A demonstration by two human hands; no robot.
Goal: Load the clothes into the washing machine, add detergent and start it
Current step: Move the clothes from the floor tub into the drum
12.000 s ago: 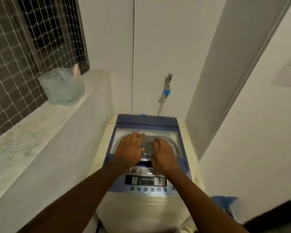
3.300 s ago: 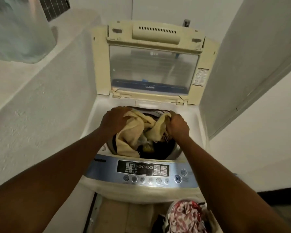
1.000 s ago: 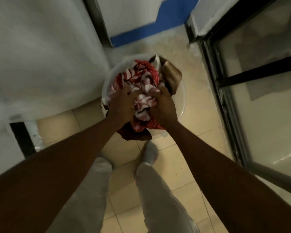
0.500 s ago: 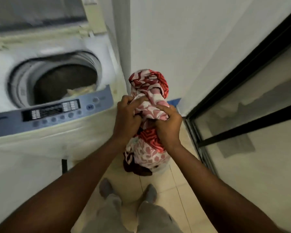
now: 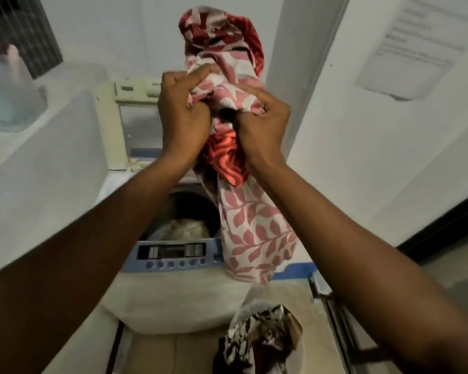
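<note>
Both hands hold a bundle of red and pink leaf-patterned cloth [image 5: 250, 225] high above the top-loading washing machine [image 5: 173, 292]. My left hand [image 5: 183, 114] grips the bundle's left side, my right hand [image 5: 262, 122] its right side. A loose end of the cloth hangs down past the machine's blue control panel [image 5: 173, 256]. The lid [image 5: 111, 125] stands raised at the back. In the open drum lies a cream-coloured cloth [image 5: 185, 229].
A white basin [image 5: 243, 313] on the floor at lower right holds brown and white patterned clothes [image 5: 260, 336]. A white ledge [image 5: 46, 147] runs along the left with a translucent container [image 5: 6, 95] on it. A wall and dark door frame [image 5: 427, 233] stand at right.
I lifted the red patterned cloth out of the floor basin and raised it from beside the machine to above the open drum. My view swung up from the floor to the machine.
</note>
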